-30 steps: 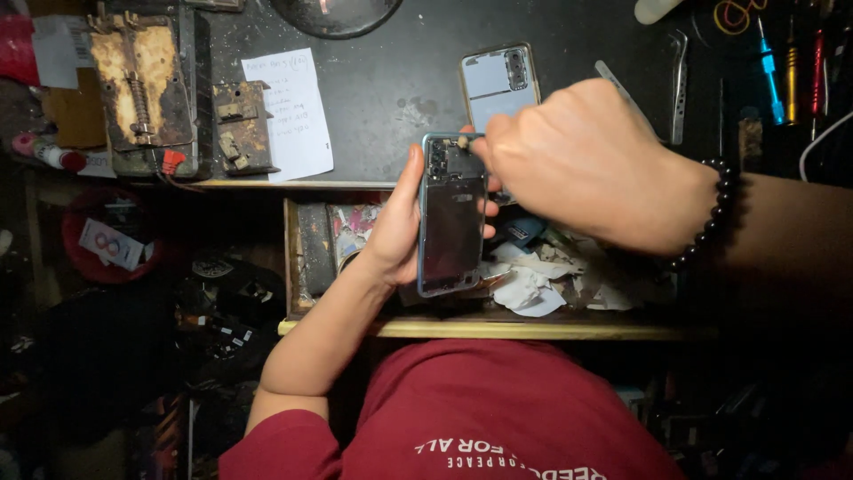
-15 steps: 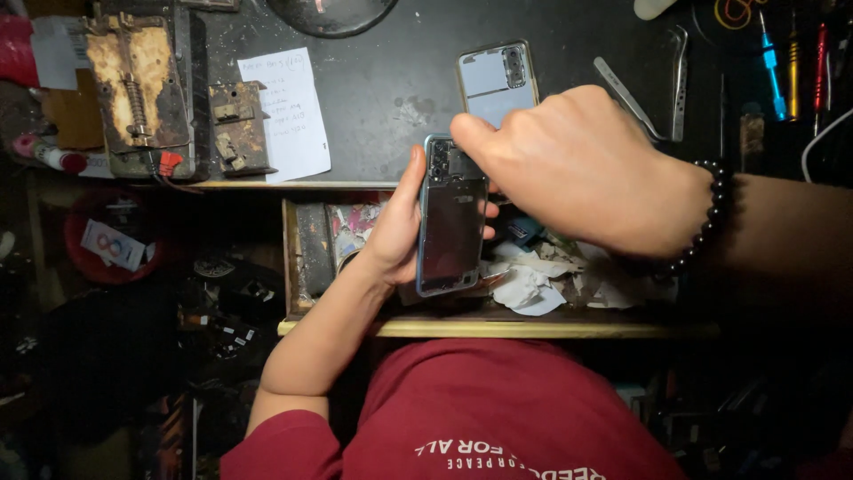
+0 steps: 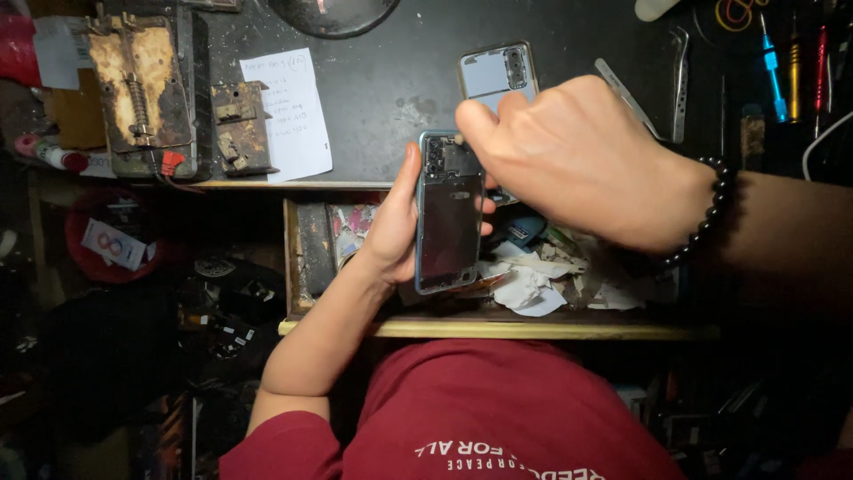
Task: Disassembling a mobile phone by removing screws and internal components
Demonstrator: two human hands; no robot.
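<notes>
1. Dark, cluttered tabletop (image 3: 382,116), open drawer (image 3: 498,327) below.
2. My left hand (image 3: 391,233) has its fingers wrapped round one opened phone (image 3: 449,213), long axis twelve to six.
3. My right hand (image 3: 577,156), fingers curled together, touches the phone's top from three o'clock.
4. One back cover (image 3: 498,71) lies at twelve.

The person wears a dark red short-sleeved T-shirt (image 3: 506,409). Its left sleeve (image 3: 284,449) ends above the elbow, leaving the forearm bare. White printed lettering (image 3: 506,458) runs across the shirt in 2 lines just below its middle. Well to the right of the shirt and above it, a bracelet of round black beads (image 3: 706,213) circles the right wrist. Both hands, left (image 3: 391,236) and right (image 3: 577,156), are bare, without gloves or rings.
</notes>
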